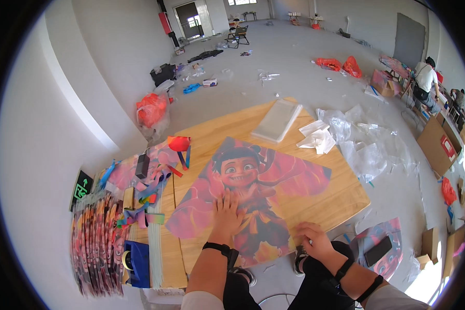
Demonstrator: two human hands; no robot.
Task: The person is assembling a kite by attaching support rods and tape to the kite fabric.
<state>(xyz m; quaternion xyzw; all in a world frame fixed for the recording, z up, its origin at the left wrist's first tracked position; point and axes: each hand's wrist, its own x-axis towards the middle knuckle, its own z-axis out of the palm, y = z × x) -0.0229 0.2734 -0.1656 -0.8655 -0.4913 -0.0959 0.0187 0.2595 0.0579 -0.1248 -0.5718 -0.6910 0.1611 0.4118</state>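
A kite-shaped printed sheet (261,217) with a cartoon figure and red swirls lies spread on the wooden table (328,209). My left hand (228,212) presses flat on its middle, fingers spread. Close to the table's near edge, right of the sheet's lower end, my right hand (314,239) is held with curled fingers; whatever may be in them is too small to make out. Left of the sheet are multicoloured ribbons (134,216), a bundle of pale thin rods (155,253), a blue tape dispenser (138,264) and a dark block (142,166).
Several folded printed sheets (95,248) hang along the table's left side. A clear flat stack (277,121) and crumpled white paper (318,138) lie at the far edge. Plastic wrapping (364,155) spills rightward. A phone (378,251) rests on another printed sheet (392,232). Another person (426,80) stands far right.
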